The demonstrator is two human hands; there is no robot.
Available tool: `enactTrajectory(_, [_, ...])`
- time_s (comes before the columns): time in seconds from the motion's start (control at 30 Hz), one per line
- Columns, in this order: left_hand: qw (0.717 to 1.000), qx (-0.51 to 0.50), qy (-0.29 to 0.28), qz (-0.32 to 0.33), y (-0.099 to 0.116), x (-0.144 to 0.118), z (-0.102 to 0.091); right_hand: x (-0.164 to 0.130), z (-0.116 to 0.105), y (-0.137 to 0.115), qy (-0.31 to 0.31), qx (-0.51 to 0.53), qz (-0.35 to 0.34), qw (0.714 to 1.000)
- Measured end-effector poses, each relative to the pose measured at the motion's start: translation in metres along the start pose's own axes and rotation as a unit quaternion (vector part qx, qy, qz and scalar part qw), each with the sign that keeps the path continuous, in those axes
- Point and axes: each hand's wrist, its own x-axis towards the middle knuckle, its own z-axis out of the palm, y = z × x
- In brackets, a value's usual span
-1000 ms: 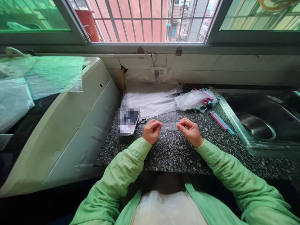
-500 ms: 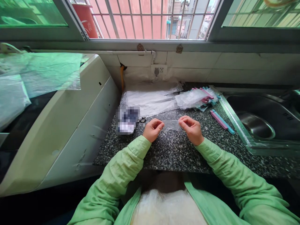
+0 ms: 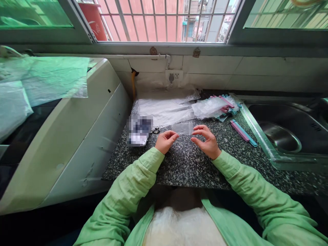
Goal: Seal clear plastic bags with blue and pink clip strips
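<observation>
A small clear plastic bag [image 3: 182, 128] is stretched out between my hands, just above the speckled counter. My left hand [image 3: 166, 140] pinches the near left corner of the bag between thumb and fingertips. At the bag's right edge is my right hand [image 3: 206, 140], thumb and fingers apart, with nothing held between them. Beyond the bag lie large white plastic sheets [image 3: 164, 109]. To the right, a pink and a blue flat stick [image 3: 244, 132] lie side by side. Behind them is a pile of similar sticks [image 3: 227, 104], partly in clear bags.
A blurred-out object [image 3: 139, 131] sits left of my left hand. A metal sink [image 3: 275, 159] with a taped rim is on the right. A large pale appliance [image 3: 84, 136] stands at the left, draped with plastic sheet. A barred window [image 3: 164, 24] and wall socket [image 3: 174, 76] are behind.
My right hand has let go of the bag and its fingers have spread. The bag has shifted slightly away and left, still pinched by my left hand.
</observation>
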Motion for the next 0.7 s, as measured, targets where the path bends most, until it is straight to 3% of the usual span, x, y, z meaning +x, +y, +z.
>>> enactTrajectory(0.23, [0.999, -0.02, -0.017, -0.043, -0.003, 0.001, -0.001, -0.003, 0.002, 0.001, 0.012, -0.071, -0.069, 0.995])
enactTrajectory(0.47, [1.0, 0.005, -0.005, -0.012, -0.005, 0.003, -0.003, -0.002, -0.002, -0.002, -0.008, -0.063, -0.039, 0.997])
enactTrajectory(0.6, [0.992, 0.083, 0.027, 0.088, -0.007, 0.002, -0.005, 0.001, -0.004, -0.004, -0.023, -0.009, 0.036, 0.999])
enactTrajectory(0.7, [0.944, 0.19, 0.08, 0.259, -0.01, 0.0, -0.008, 0.003, -0.008, -0.005, -0.038, 0.074, 0.131, 0.988])
